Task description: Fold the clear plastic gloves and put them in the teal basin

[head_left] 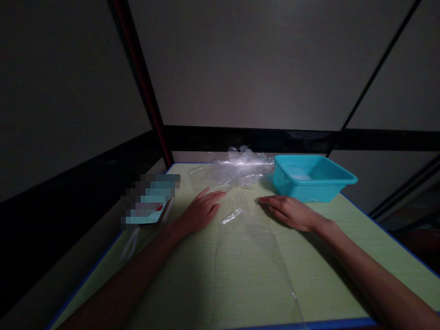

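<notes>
A clear, thin plastic glove [254, 256] lies spread on the table, its finger end away from me and its wide end near the front edge. My left hand [202, 211] is at the left of its finger end, fingers stretched out and apart from the thumb. On the other side, my right hand [292, 213] rests low with fingers extended, holding nothing visible. Whether either hand's fingertips touch the glove's edge, I cannot tell. Beyond both hands is a crumpled heap of clear plastic gloves [242, 167].
A turquoise plastic basin [299, 190] stands at the back right, beyond my right hand. A phone-like device [151, 201], partly pixelated, lies along the left edge with a pale strap [130, 243]. The light green table [330, 284] has blue edging, with panelled walls behind and left.
</notes>
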{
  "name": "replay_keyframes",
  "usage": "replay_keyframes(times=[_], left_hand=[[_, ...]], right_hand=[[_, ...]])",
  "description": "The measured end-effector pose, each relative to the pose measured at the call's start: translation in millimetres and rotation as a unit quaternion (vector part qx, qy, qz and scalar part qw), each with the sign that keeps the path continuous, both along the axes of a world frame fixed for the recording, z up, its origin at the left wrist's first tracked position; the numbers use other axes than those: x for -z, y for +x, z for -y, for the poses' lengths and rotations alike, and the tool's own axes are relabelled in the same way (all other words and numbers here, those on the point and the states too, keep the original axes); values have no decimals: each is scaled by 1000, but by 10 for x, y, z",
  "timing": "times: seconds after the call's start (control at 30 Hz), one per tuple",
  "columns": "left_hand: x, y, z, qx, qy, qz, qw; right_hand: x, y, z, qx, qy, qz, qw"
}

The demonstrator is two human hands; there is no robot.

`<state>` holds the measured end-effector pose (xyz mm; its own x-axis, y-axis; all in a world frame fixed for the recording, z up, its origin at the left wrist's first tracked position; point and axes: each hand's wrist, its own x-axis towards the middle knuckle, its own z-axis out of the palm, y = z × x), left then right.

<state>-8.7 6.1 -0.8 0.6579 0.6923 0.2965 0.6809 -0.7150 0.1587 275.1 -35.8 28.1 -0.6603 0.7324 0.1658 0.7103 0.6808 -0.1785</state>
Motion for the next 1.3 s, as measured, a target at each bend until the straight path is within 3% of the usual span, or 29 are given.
replay_keyframes(times=[0.13,0.67,0.93,1.03,1.2,1.3], left_hand=[[-22,22,38,59,-1,14,998],[5,-19,25,2,57,12,998],[-27,2,47,4,77,41,996],[-72,71,140,57,65,72,994],[-140,249,401,216,56,121,967],[-166,336,555,266,52,128,954]], right_hand=[[-7,-23,12,-13,1,0,1000],[7,12,-9,4,0,14,1000],[55,33,-41,-3,20,2,1000],[36,34,-39,-3,21,-7,1000],[17,35,-37,6,16,3,1000],[29,34,-41,7,10,6,1000]])
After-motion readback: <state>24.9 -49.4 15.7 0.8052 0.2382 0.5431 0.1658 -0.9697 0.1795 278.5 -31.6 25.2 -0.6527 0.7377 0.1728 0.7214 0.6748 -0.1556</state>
